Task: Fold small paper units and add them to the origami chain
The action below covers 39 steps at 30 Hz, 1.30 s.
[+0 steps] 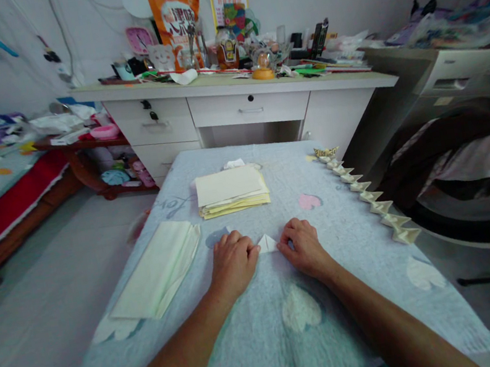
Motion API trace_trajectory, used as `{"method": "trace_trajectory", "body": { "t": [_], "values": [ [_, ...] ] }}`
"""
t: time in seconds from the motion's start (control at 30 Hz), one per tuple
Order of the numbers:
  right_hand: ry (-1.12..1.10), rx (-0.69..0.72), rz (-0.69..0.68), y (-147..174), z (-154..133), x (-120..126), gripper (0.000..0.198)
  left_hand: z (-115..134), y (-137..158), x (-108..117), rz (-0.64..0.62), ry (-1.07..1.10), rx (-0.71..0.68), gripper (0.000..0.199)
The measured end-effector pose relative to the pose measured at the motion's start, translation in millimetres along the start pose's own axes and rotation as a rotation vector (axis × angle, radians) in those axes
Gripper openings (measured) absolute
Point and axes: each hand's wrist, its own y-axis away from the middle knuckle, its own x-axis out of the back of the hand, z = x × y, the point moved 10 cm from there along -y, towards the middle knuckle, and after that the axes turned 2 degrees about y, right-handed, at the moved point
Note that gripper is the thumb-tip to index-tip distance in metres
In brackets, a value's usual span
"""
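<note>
Item 1: small white paper piece (267, 245), folded to a low peaked triangle with a seam down the centre; location, middle of a counter (262, 343) spread with pale blue patterned cloth, between the two hands.

Item 2: bare left hand (234, 260), back upward; fingers bent, closed on the left corner of the piece.

Item 3: bare right hand (303, 245), back upward; thumb and fingers pinched together at the right corner.

Item 4: stack of flat rectangular cream and yellow paper (229, 186), beyond the left hand; not in contact with it.

Item 5: long pale cream-green folded paper sheaf (154, 271), lying aslant on the left side.

Item 6: diagonal row of pointed, boat-like cream paper folds (381, 207) along the right edge, close-set, with a yellow-and-dark patterned paper fold (327, 151) at the far end.

Progress, as judged: row at the right shaped and set aside. White piece apparently only part-folded, flatter than those in the row. Left over: stack and sheaf, not shaped like the row; number of sheets impossible to tell.
</note>
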Motion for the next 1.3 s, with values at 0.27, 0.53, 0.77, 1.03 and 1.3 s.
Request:
{"method": "trace_trajectory", "body": {
  "t": [0.27, 0.53, 0.77, 1.03, 1.3],
  "values": [
    [-0.013, -0.020, 0.002, -2, 4, -3, 0.009, -2, 0, 0, 0.004, 0.006, 0.028, 0.020],
    [0.001, -0.031, 0.008, -1, 2, -1, 0.010, -1, 0, 0, 0.014, -0.031, 0.024, 0.020],
    [0.027, -0.030, 0.013, -2, 3, -2, 0.011, -2, 0, -1, 0.022, -0.040, 0.053, 0.020],
    [0.043, -0.028, 0.016, -2, 1, -1, 0.012, 13, -3, 0, 0.026, 0.243, -0.164, 0.034],
    [0.051, -0.021, 0.038, -2, 2, -2, 0.013, 17, -6, -11, -0.056, 0.313, -0.223, 0.034]
  ]
}}
